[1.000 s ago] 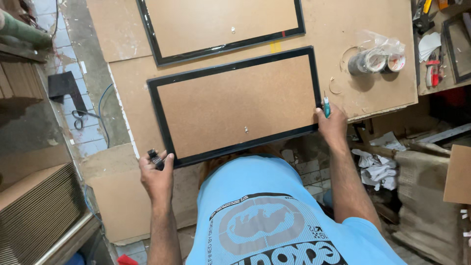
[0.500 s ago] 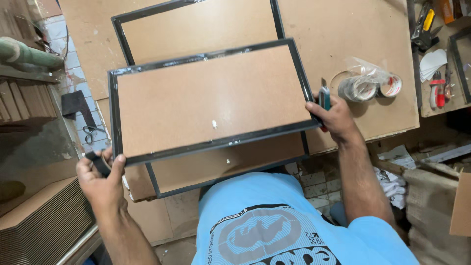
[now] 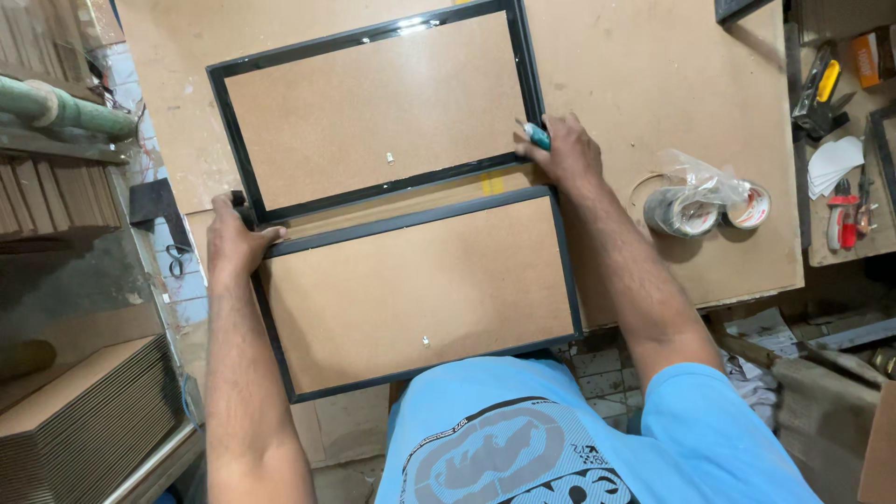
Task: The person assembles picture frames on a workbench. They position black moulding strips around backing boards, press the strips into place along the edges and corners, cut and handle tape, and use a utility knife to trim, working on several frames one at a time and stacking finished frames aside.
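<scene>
Since 0.5 s ago the near frame has come down off the stack and now sits toward the body, at the lower middle of the view, while both hands have shifted to its far corners. That near black picture frame (image 3: 420, 289), backed with brown hardboard, overhangs the counter (image 3: 653, 84) edge above the person's blue shirt. The left hand (image 3: 233, 245) is curled round its upper left corner with a small dark object under the fingers; the right hand (image 3: 565, 154) presses near the upper right corner, fingers closed on a teal-handled tool (image 3: 536, 136).

Judging by its look, the frame is light but broad and fairly stiff, with a thin backing that could flex or pop loose; 2 opposite corners or the long rails seem the safest grip, not the board. The glossy moulding may be slippery and easy to scuff.

Just beyond lies a 2nd black frame (image 3: 373, 112), its near rail almost touching the first, so sliding room forward is tight. Farther right, bagged tape rolls (image 3: 705, 201) sit apart on open counter. At left are stacked boards (image 3: 84, 429) and a green pipe (image 3: 65, 107); hand tools (image 3: 821, 89) crowd the upper right.
</scene>
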A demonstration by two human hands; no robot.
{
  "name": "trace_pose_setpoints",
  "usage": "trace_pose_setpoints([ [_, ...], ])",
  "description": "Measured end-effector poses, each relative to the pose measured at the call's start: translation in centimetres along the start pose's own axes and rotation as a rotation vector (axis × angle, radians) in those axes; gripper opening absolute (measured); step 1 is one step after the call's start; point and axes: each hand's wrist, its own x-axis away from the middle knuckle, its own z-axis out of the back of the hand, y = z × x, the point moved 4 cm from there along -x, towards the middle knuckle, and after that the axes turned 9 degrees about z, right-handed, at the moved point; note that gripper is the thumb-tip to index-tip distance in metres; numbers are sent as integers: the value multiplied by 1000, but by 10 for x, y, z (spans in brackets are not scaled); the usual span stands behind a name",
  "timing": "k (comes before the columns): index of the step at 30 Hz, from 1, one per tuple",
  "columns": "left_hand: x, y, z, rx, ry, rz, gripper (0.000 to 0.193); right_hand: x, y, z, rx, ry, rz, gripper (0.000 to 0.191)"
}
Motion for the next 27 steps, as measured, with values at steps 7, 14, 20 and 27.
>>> trace_pose_setpoints([
  [7, -2, 17, -11, -205, 122, -82, 76, 0, 4, -7, 160, -56, 5, 40],
  [14, -9, 15, -24, -255, 152, -112, 73, -3, 9, -13, 169, 3, -74, 39],
  [20, -10, 14, -14, -185, 155, -48, 69, -1, 5, -8, 100, -7, -57, 40],
  [27, 44, 0, 13, 268, 290, -42, 50, 58, 28, 23, -444, 187, -140, 22],
])
